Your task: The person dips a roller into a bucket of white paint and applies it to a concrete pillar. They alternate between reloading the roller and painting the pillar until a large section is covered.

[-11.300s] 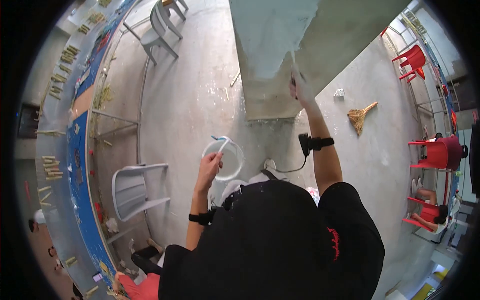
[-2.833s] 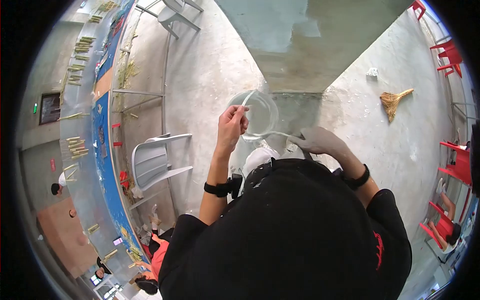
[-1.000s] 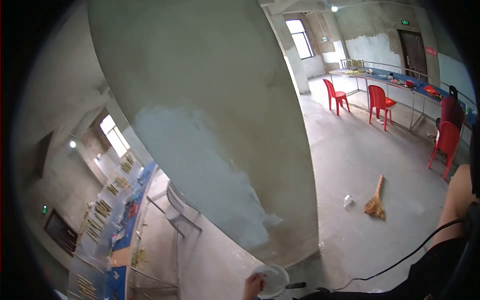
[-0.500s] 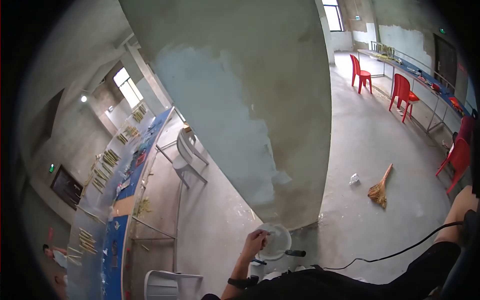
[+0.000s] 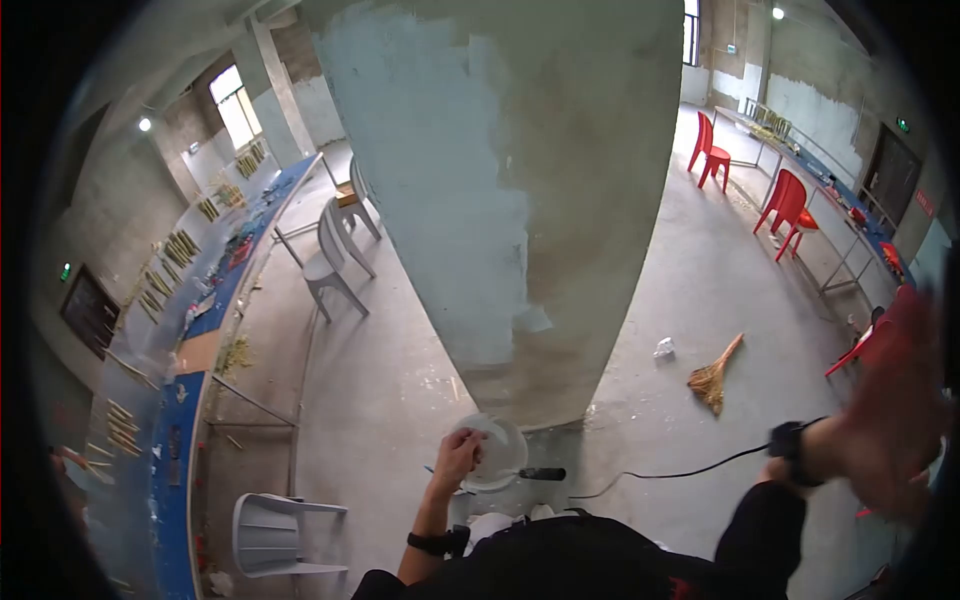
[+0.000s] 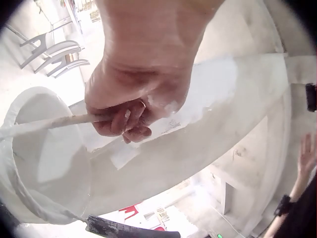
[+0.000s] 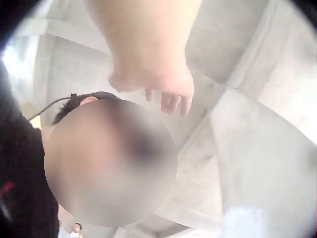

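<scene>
Since half a second ago our right hand [image 5: 893,418] has swung up into sight at the right edge of the head view, smeared by motion, while our left hand [image 6: 137,91] has stayed low in the middle with the bucket [image 5: 497,452]. The view has also tipped down, so more floor shows around the pillar [image 5: 560,200].

The left hand's fingers are curled round the bucket's thin handle [image 6: 47,122], which is smeared white and runs across the mouth. The bucket hangs below this hand, just in front of the pillar's foot. It is a pale, see-through bucket and its inside is coated with white paint. We cannot tell how deep the paint lies in it. A brush [image 5: 541,473] rests in it with no hand on it, and its black handle pokes out over the rim to the right.

In the right wrist view the right hand is raised with its fingers [image 7: 173,101] loosely straight, holding nothing. The left wrist view also shows it spread and bare, well apart from the bucket. A black cable [image 5: 680,472] trails from its wrist band towards our body.

The pillar is pale blue on its left part and bare grey on the right. A broom [image 5: 711,378] lies on the floor to the right, with red chairs [image 5: 708,152] beyond it. Pale chairs [image 5: 335,262] stand to the left beside a long table [image 5: 165,470].
</scene>
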`<action>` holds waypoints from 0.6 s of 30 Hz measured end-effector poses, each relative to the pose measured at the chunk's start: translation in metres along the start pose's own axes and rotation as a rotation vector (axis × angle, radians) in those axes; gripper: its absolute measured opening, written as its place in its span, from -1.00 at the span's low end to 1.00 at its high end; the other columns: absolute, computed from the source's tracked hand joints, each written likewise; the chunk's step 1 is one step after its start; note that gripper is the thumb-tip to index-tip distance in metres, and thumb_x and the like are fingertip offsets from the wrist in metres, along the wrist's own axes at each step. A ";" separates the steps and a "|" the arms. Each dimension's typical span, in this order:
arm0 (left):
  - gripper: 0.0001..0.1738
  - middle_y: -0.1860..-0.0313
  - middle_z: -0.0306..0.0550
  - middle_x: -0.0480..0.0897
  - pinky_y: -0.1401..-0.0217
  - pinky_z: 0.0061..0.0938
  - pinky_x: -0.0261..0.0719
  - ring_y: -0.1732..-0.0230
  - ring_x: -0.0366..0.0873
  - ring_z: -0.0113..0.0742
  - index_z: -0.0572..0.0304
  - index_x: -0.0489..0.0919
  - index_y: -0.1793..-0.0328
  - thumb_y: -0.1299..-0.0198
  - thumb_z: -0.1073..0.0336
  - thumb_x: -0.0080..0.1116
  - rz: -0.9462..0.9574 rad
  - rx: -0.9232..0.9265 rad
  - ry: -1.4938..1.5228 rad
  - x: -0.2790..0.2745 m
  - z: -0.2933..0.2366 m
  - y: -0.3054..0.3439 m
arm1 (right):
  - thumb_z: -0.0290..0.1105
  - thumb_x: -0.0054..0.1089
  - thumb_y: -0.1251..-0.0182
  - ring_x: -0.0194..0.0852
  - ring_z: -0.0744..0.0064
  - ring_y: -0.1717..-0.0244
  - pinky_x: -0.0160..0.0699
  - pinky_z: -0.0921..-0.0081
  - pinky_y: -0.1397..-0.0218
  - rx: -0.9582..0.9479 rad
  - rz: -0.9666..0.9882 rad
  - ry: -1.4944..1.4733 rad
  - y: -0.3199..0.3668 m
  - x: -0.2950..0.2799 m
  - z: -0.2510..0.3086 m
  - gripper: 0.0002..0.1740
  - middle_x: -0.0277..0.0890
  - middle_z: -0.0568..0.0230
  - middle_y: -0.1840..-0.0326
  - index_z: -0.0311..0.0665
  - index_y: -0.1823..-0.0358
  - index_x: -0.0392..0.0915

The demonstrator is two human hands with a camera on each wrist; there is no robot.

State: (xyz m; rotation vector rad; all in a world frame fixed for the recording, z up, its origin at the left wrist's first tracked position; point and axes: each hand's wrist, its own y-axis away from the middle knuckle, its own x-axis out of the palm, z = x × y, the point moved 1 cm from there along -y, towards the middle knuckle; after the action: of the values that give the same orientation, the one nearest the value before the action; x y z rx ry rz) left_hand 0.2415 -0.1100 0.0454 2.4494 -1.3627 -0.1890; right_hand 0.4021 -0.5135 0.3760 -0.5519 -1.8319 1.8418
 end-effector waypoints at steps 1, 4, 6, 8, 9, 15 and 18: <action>-0.73 0.65 -0.31 0.43 0.66 -0.69 0.21 0.67 0.31 -0.60 0.26 0.59 0.20 -0.34 0.21 -0.01 -0.009 0.000 0.020 0.001 -0.005 0.005 | 0.11 -0.20 -0.33 0.09 -0.09 -0.37 0.10 0.09 -0.41 0.245 0.202 0.263 0.008 0.016 -0.032 -0.21 0.14 -0.26 -0.33 -0.49 -0.29 0.16; -0.75 0.64 -0.29 0.43 0.70 -0.69 0.15 0.70 0.27 -0.59 0.26 0.55 0.20 -0.34 0.22 -0.01 -0.014 0.014 0.108 0.001 -0.011 0.013 | -0.31 0.16 -0.23 0.46 0.29 -0.08 0.36 0.40 -0.20 0.962 0.347 0.618 0.099 0.039 -0.106 -0.49 0.51 0.09 -0.04 -0.37 -0.18 0.36; -0.74 0.64 -0.29 0.43 0.70 -0.69 0.15 0.70 0.26 -0.59 0.26 0.55 0.20 -0.34 0.21 -0.01 -0.034 0.014 0.141 0.001 -0.010 0.014 | -0.26 0.21 -0.20 0.47 0.02 -0.06 0.44 0.29 -0.13 1.258 0.530 0.772 0.205 0.046 -0.136 -0.49 0.47 -0.10 -0.07 -0.34 -0.14 0.40; -0.74 0.65 -0.30 0.43 0.69 -0.67 0.13 0.70 0.24 -0.61 0.24 0.56 0.20 -0.36 0.19 -0.02 -0.069 0.003 0.206 0.001 -0.010 0.016 | -0.06 0.16 -0.23 0.46 -0.06 -0.06 0.46 0.20 -0.10 1.247 0.688 0.673 0.273 0.076 -0.148 -0.40 0.46 -0.16 -0.07 -0.27 -0.21 0.36; -0.74 0.65 -0.30 0.43 0.69 -0.67 0.13 0.70 0.24 -0.61 0.24 0.56 0.20 -0.36 0.20 -0.02 -0.104 0.034 0.171 0.002 -0.011 0.017 | -0.06 0.16 -0.23 0.46 -0.06 -0.06 0.46 0.20 -0.10 1.270 0.707 0.646 0.279 0.095 -0.150 -0.40 0.46 -0.16 -0.07 -0.27 -0.21 0.36; -0.75 0.64 -0.30 0.41 0.66 -0.66 0.15 0.67 0.26 -0.60 0.27 0.54 0.19 -0.37 0.24 -0.04 -0.177 0.056 0.154 0.007 -0.005 0.026 | -0.03 0.21 -0.09 0.57 -0.03 0.35 0.56 0.18 0.26 1.410 0.992 0.665 0.310 0.136 -0.150 -0.59 0.57 -0.03 0.41 -0.27 0.28 0.59; -0.76 0.61 -0.31 0.41 0.60 -0.69 0.17 0.63 0.28 -0.59 0.24 0.54 0.19 -0.37 0.22 -0.05 -0.156 0.000 0.168 0.009 -0.011 0.031 | -0.06 0.20 -0.09 0.57 0.01 0.50 0.56 0.19 0.37 1.274 1.162 0.755 0.316 0.138 -0.158 -0.64 0.53 0.04 0.59 -0.25 0.45 0.60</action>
State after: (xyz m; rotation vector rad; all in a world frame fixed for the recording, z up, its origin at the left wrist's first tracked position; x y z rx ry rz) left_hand 0.2247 -0.1302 0.0670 2.5091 -1.1027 -0.0189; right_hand 0.3682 -0.3008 0.0644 -1.5647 0.4434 2.3704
